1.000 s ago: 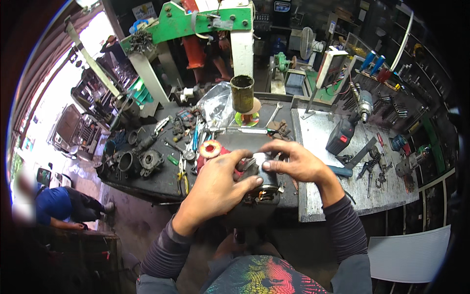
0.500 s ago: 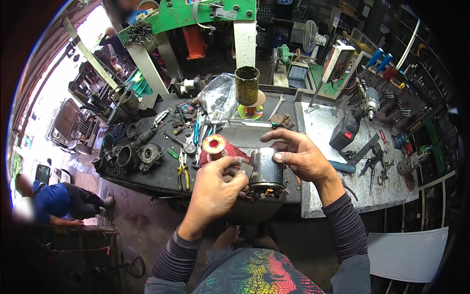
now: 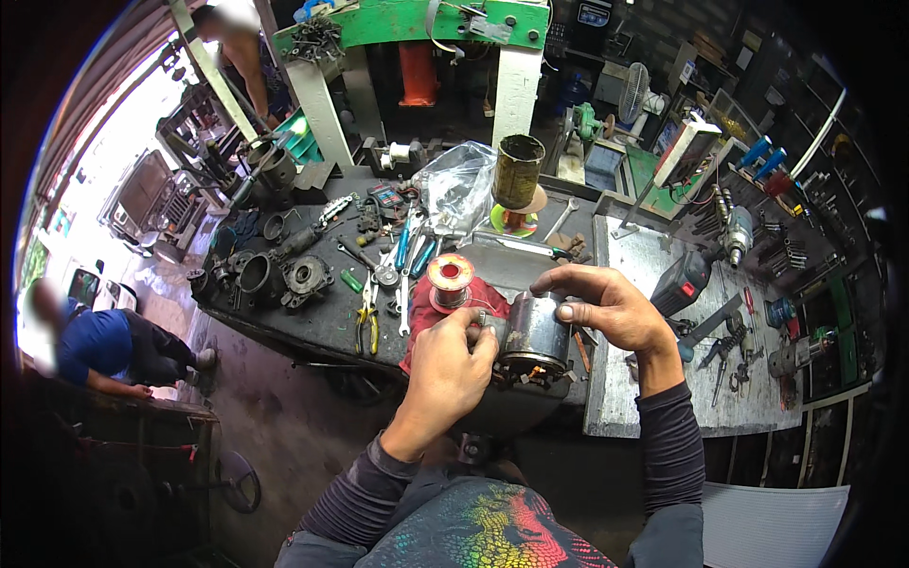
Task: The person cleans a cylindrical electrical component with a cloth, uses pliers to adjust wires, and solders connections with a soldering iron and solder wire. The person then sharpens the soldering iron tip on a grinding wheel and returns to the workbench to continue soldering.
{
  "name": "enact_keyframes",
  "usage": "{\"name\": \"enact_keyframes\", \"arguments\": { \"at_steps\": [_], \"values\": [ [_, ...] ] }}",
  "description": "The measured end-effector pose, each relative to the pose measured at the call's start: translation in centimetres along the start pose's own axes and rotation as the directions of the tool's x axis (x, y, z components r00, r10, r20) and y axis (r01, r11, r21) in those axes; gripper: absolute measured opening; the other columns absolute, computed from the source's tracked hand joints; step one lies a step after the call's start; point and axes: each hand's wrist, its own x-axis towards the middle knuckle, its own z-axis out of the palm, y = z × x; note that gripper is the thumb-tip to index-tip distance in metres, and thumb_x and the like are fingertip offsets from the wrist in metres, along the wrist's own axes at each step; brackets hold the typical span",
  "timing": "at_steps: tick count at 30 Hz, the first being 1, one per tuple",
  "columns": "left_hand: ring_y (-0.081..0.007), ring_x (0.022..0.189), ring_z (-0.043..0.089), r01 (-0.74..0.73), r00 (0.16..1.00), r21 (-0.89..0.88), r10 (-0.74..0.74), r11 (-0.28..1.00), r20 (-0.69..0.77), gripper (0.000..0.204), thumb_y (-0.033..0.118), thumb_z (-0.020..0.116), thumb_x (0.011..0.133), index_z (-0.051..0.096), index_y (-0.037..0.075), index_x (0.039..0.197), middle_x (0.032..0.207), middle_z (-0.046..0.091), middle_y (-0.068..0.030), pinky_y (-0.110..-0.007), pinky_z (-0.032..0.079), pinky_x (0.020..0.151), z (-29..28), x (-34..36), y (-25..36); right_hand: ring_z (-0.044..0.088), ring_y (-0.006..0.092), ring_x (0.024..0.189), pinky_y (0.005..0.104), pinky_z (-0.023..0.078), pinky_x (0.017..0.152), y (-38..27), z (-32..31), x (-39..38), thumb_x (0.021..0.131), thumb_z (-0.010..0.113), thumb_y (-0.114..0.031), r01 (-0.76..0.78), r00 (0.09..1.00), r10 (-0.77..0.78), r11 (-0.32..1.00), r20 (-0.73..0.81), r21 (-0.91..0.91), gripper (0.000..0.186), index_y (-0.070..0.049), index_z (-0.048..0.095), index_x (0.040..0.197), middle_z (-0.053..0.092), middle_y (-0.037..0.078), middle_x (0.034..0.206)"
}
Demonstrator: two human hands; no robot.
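Note:
A shiny metal motor housing (image 3: pixel 535 333), cylindrical with copper-coloured parts at its lower end, stands at the bench's front edge. The curled fingers of my right hand (image 3: pixel 620 310) hold it by the upper rim, thumb against the near side. My left hand (image 3: pixel 450 364) is closed in a pinch on a small flat grey piece (image 3: pixel 496 328) close to the housing's left side; the fingers partly hide that piece. Just behind my left hand, a spool of copper-coloured wire (image 3: pixel 450 281) rests on a red cloth (image 3: pixel 488 296).
Pliers (image 3: pixel 366 320), wrenches and metal parts lie on the bench to the left. A dirty open cylinder (image 3: pixel 519 172) stands behind. On the right metal plate (image 3: pixel 625 388) lies a cordless impact wrench (image 3: pixel 686 279). One person (image 3: pixel 99 346) is at far left, another (image 3: pixel 248 66) at the back.
The whole view has shifted, so the bench appears farther right. My right fingers have lowered onto the housing's rim. My left hand keeps its pinch beside the housing.

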Motion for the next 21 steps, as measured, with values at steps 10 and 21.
{"name": "enact_keyframes", "arguments": {
  "at_steps": [10, 21],
  "values": [
    [-0.0413, 0.086, 0.073, -0.211, 0.975, 0.357, 0.219, 0.910, 0.017, 0.021, 0.013, 0.071, 0.089, 0.075, -0.004, 0.100, 0.091, 0.073, -0.0261, -0.047, 0.056, 0.081, 0.1, 0.7, 0.7, 0.062, 0.0145, 0.115, 0.0320, 0.050, 0.099, 0.1, -0.6, 0.8, 0.095, 0.074, -0.017, 0.036, 0.996, -0.035, 0.999, 0.077, -0.012, 0.042, -0.001, 0.065, 0.133, 0.070, 0.006, 0.124],
    [-0.0376, 0.085, 0.071, -0.241, 0.965, 0.228, 0.258, 0.943, -0.047, 0.023, 0.013, 0.072, 0.091, 0.072, 0.000, 0.110, 0.092, 0.072, -0.0222, -0.044, 0.055, 0.076, -1.5, -0.4, 1.1, 0.062, 0.0195, 0.121, 0.0344, 0.049, 0.106, 0.5, -0.5, -0.2, 0.096, 0.075, -0.018, 0.061, 0.996, -0.062, 0.998, -0.062, -0.018, 0.050, -0.002, 0.058, 0.140, 0.067, 0.009, 0.129]
  ]
}}
